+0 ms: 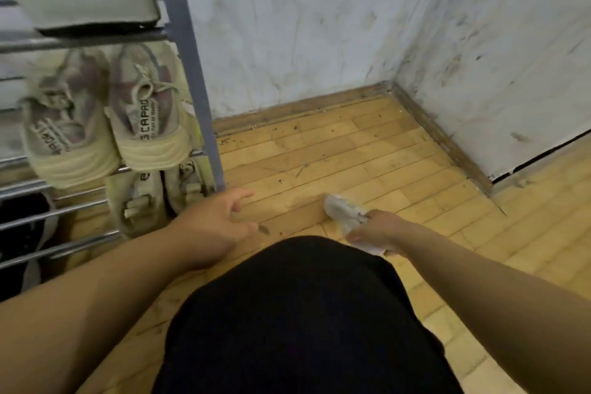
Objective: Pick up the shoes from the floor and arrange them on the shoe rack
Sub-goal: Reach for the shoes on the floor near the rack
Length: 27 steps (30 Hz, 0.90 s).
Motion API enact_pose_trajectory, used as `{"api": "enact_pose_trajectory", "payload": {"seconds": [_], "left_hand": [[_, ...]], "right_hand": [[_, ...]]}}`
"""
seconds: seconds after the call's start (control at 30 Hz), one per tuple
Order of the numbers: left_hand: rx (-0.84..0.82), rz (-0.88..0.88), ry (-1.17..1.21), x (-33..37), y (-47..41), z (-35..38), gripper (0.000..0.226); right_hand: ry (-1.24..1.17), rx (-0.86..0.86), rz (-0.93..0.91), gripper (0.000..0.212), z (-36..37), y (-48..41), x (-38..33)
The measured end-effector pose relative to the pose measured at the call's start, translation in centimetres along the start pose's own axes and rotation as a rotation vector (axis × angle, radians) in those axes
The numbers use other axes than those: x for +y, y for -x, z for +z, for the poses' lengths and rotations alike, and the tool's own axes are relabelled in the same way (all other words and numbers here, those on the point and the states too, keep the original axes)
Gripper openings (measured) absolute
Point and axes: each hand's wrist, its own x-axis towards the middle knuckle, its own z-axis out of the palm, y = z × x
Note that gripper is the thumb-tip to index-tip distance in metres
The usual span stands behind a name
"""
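Grips small white shoe [342, 210] in right hand [379, 230] low over floor [351, 150]; holds left hand [217, 217] loose, fingers relaxed, empty, beside shoe rack [188, 51] post

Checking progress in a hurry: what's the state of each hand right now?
Left hand: open, holding nothing.
Right hand: closed on a white shoe.

2 beige sneakers [144, 112] sit on the rack [188, 57]; right hand [377, 230] grips white shoe [342, 209].
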Motion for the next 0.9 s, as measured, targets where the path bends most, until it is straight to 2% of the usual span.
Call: {"api": "enact_pose_trajectory", "payload": {"seconds": [0.07, 0.2, 0.3, 0.37, 0.43, 0.5, 0.57, 0.67, 0.73, 0.83, 0.9], "left_hand": [[0.013, 0.000, 0.034, -0.1, 2.6, -1.3, 0.070], [0.052, 0.040, 0.118, -0.6, 8.2, -3.7, 0.071], [0.144, 0.083, 0.164, 0.0, 12.7, -5.8, 0.070], [0.172, 0.112, 0.226, 0.1, 15.7, -7.3, 0.081], [0.204, 0.125, 0.293, -0.3, 18.7, -9.0, 0.086], [0.242, 0.081, 0.373, -1.2, 21.5, -10.5, 0.067], [0.283, -0.006, 0.469, -1.9, 24.1, -11.9, 0.046], [0.360, -0.157, 0.600, -3.6, 28.0, -13.7, 0.029], [0.413, -0.236, 0.633, -5.1, 30.2, -14.6, 0.024], [0.471, -0.284, 0.729, -7.3, 32.5, -15.4, 0.032], [0.515, -0.264, 0.801, -8.8, 33.2, -15.7, 0.045]], "right_hand": [[0.056, -0.058, -0.063, 0.069, -2.8, 3.6, -1.2], [0.119, -0.069, -0.141, 0.072, -6.8, 11.5, -5.6], [0.189, -0.032, -0.269, 0.055, -8.2, 18.7, -10.0], [0.236, -0.036, -0.358, 0.049, -8.3, 23.4, -13.1], [0.282, -0.031, -0.413, 0.057, -7.8, 27.2, -16.3], [0.357, -0.008, -0.469, 0.066, -6.8, 30.8, -19.5], [0.391, -0.036, -0.560, 0.064, -5.7, 34.2, -22.4], [0.327, -0.114, -0.707, 0.047, -3.5, 38.4, -25.7], [0.220, -0.156, -0.788, 0.045, -1.7, 40.1, -27.2], [0.041, -0.169, -0.926, 0.043, 1.8, 40.7, -28.7], [0.037, -0.126, -1.039, 0.052, 4.1, 40.3, -29.4]]}}
